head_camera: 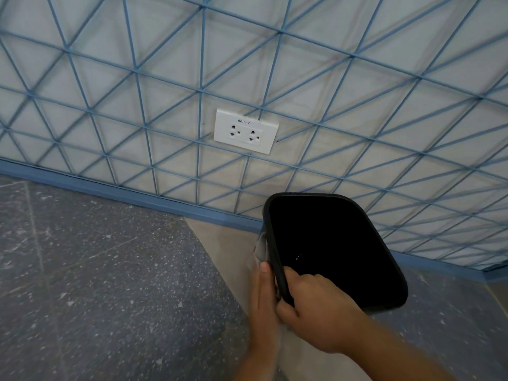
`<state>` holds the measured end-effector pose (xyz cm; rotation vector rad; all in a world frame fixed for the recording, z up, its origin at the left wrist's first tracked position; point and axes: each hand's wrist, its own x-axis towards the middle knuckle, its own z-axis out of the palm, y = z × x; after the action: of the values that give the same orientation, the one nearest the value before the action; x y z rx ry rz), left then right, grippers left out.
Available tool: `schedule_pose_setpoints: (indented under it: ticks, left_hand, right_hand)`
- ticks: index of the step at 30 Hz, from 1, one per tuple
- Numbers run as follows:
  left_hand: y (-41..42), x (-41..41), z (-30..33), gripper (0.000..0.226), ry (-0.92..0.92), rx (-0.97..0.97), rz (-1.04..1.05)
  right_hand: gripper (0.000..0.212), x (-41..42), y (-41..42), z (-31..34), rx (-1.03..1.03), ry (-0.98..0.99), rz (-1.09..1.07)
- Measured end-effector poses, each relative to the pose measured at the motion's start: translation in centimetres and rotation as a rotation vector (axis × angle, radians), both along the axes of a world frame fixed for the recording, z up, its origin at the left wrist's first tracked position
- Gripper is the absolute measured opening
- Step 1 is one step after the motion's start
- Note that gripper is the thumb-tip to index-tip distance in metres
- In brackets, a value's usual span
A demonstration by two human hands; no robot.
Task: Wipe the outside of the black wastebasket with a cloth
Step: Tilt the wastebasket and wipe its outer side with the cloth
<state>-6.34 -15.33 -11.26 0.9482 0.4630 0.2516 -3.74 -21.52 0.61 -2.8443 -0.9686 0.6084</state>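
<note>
Standing on the speckled grey floor [104, 270] just in front of the wall [165, 64], the black wastebasket [338, 251] is seen from above, with its dark opening turned toward the camera. Its near left rim is gripped by the right hand [316, 312]: the fingers are curled over the edge into the inside, and the thumb is pressed on the outer side. The left hand [264, 301] is laid along the outer left wall of the wastebasket, with the fingers held straight and flat, and a pale grey cloth [260, 247] is pressed by it against that wall; part of the cloth is seen above the fingertips, beside the rim. A beige strip of floor [220, 243] is seen under and to the left of the wastebasket. The wall is covered with a pattern of blue lines, and a blue skirting [110, 191] runs along its bottom. A white double socket [245, 131] with a small label is fixed on the wall above the wastebasket.
</note>
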Motion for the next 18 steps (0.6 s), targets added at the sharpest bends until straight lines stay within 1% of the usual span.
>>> schedule_pose_setpoints:
  ticks: [3,4,6,8,9,10,11,12,13,14,18]
  left_hand:
    - [0.8,1.0,-1.1,0.042,0.038,0.022,-0.033]
    - [1.1,1.5,-1.2,0.042,0.05,0.034,-0.038]
    - [1.3,1.7,-0.7,0.048,0.045,0.052,-0.027]
    - [1.0,1.4,-0.6,0.061,0.03,0.045,-0.006]
    - [1.0,1.4,-1.1,0.063,0.032,0.044,-0.019]
    - [1.3,1.8,-1.2,0.058,0.04,0.039,-0.029]
    - [1.8,2.3,-1.4,0.054,0.06,0.015,-0.011]
    - [2.2,2.9,-1.6,0.057,0.07,-0.027,-0.002]
    - [2.5,3.3,-1.2,0.067,0.066,-0.063,-0.029]
    - [2.4,3.3,-1.0,0.072,0.045,-0.088,-0.033]
    - [1.6,1.8,-0.5,0.047,0.028,0.0,-0.037]
  right_hand:
    - [0.025,0.2,0.2,0.2,-0.001,-0.007,0.008]
    - [0.025,0.3,0.3,0.2,-0.001,-0.002,0.007]
    - [0.024,0.4,0.4,0.2,0.003,0.006,0.004]
    - [0.023,0.4,0.4,0.1,0.008,0.006,0.002]
    - [0.023,0.4,0.4,0.1,0.007,0.006,-0.002]
    - [0.023,0.4,0.4,0.1,0.003,0.006,-0.004]
    - [0.024,0.4,0.4,0.0,-0.001,0.005,-0.008]
    - [0.025,0.4,0.4,0.0,-0.002,-0.001,-0.011]
    - [0.025,0.4,0.5,-0.1,-0.002,-0.005,-0.016]
    - [0.025,0.4,0.5,-0.2,0.001,-0.007,-0.018]
    - [0.025,0.3,0.5,0.1,-0.011,0.0,-0.01]
